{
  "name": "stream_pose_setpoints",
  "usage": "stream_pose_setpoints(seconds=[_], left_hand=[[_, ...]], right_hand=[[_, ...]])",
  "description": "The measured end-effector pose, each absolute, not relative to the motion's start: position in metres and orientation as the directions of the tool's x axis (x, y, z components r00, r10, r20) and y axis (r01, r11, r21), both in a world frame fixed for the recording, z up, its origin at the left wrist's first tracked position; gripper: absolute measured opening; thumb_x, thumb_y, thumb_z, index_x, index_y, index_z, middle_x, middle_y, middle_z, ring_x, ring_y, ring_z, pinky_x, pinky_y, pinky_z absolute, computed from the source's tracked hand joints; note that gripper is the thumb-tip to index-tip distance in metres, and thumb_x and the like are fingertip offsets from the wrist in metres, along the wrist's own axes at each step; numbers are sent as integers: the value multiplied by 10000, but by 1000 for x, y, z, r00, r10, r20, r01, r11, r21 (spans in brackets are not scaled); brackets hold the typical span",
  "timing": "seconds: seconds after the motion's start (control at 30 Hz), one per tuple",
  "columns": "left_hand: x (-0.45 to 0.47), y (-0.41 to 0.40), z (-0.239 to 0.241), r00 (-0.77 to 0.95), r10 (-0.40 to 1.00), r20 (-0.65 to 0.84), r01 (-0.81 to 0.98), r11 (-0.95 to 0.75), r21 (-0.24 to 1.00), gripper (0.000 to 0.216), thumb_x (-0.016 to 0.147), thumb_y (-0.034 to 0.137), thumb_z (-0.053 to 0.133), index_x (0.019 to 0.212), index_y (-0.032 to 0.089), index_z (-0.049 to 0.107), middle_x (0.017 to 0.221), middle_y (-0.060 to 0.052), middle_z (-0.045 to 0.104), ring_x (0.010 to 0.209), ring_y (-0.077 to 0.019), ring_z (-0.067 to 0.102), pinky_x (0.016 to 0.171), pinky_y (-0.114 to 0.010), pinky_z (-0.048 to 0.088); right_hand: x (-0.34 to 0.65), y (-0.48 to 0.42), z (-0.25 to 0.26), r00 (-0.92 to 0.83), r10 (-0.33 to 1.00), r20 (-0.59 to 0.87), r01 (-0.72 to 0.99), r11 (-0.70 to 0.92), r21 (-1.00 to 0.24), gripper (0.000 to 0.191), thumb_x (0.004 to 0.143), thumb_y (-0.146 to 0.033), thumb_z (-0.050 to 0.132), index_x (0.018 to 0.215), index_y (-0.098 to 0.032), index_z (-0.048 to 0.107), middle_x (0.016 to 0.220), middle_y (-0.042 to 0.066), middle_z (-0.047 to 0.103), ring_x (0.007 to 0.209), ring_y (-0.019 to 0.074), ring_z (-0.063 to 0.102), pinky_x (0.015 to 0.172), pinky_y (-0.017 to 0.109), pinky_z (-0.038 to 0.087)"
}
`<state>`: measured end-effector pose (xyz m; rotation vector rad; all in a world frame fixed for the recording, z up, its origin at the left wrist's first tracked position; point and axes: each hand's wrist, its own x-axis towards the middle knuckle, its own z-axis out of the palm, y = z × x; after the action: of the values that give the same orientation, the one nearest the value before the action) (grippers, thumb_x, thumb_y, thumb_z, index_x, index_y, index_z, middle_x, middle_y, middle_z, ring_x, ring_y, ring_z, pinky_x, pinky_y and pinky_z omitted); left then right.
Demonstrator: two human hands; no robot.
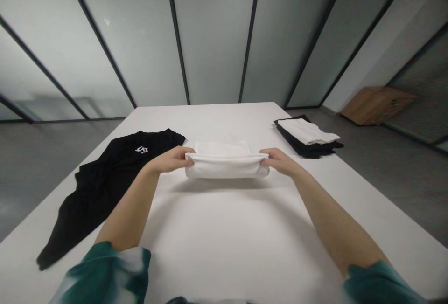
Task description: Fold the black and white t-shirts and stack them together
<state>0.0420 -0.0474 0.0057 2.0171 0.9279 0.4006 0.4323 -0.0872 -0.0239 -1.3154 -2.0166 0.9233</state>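
One black garment (115,169) lies along the left edge of the worktop (224,238); to its right, two hands, left hand (180,158) and right hand (276,159), each pinch an end of one white cloth (227,168), its near part raised above the worktop's middle. The step in hand appears to be folding, and the next move calls for level, even tension. Toward the far right corner sits one stack (306,138): one white piece (304,129) over black cloth (311,149), layers uncountable.

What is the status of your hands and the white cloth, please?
Left hand and right hand: gripping opposite ends. White cloth: stretched between them. Black garment left, stack right; neither in the way.
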Motion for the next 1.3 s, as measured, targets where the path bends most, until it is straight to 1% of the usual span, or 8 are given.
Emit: stream_pose_setpoints(seconds=[0.1, 0.2, 0.33, 0.43, 0.57, 0.7, 0.87, 1.3], left_hand=[[44, -27, -11, 475, 879, 45, 389, -255, 885, 361, 729, 466, 656, 910, 154, 662, 840, -50, 692, 808, -206, 620, 723, -302, 491], [57, -5, -44, 293, 952, 85, 482, -224, 847, 310, 738, 434, 627, 850, 145, 635, 741, -31, 649, 748, -198, 603, 667, -300, 469], [73, 7, -74, 160, 987, 24, 799, -143, 584, 160, 810, 310, 553, 778, 168, 619, 699, -32, 618, 739, -206, 606, 690, -323, 462], [82, 1, -78, 106, 991, 79, 896, -129, 424, 232, 820, 254, 549, 1012, 165, 644, 956, -99, 677, 917, -254, 632, 814, -365, 480], [97, -20, -72, 203, 913, 353, 910, -309, 277, 557, 851, 307, 563, 1376, 142, 474, 1381, -175, 523, 1284, -310, 475, 1075, -436, 377], [112, -43, -75, 492, 852, 180, 833, -521, 187, 680, 868, 602, 523, 1425, 216, 466, 1539, -138, 399, 1438, -353, 305, 1163, -525, 241], [103, -56, -92, 530, 848, -9, 835, -520, 181, 903, 811, 786, 444, 1502, 207, 388, 1617, -147, 245, 1492, -377, 180, 1187, -571, 139], [77, -44, -117, 526, 826, 205, 726, -561, 398, 663, 877, 615, 498, 1345, 151, 571, 1546, -142, 402, 1474, -297, 280, 1201, -486, 256]], right_hand=[[422, -67, -27, -216, 964, 158, 448, 241, -861, 188, 721, -371, 544, 752, -191, 590, 693, -4, 602, 693, 175, 554, 617, 255, 414], [406, -42, -45, -72, 992, 107, 600, 129, -790, 143, 754, -342, 522, 715, -206, 538, 617, -22, 534, 608, 151, 496, 546, 242, 351], [392, -25, -69, 23, 999, 46, 856, 4, -517, 143, 810, -282, 495, 763, -194, 598, 684, 32, 613, 659, 181, 545, 570, 265, 371], [388, -28, -76, 24, 997, 69, 938, 2, -347, 257, 824, -248, 525, 1025, -170, 664, 984, 133, 697, 883, 264, 619, 719, 329, 457], [381, -40, -71, -90, 963, 255, 957, 155, -246, 500, 866, -256, 533, 1357, -163, 543, 1335, 191, 577, 1207, 342, 529, 988, 460, 424], [370, -60, -75, -363, 910, 199, 896, 399, -194, 576, 946, -489, 454, 1454, -215, 467, 1542, 137, 400, 1432, 333, 321, 1149, 502, 271], [379, -91, -104, -292, 956, -28, 942, 283, -180, 676, 948, -612, 361, 1517, -247, 385, 1614, 108, 273, 1486, 347, 213, 1166, 546, 231], [394, -97, -117, -263, 959, 107, 893, 284, -349, 612, 941, -526, 458, 1459, -201, 477, 1576, 132, 349, 1465, 292, 291, 1164, 476, 271]])
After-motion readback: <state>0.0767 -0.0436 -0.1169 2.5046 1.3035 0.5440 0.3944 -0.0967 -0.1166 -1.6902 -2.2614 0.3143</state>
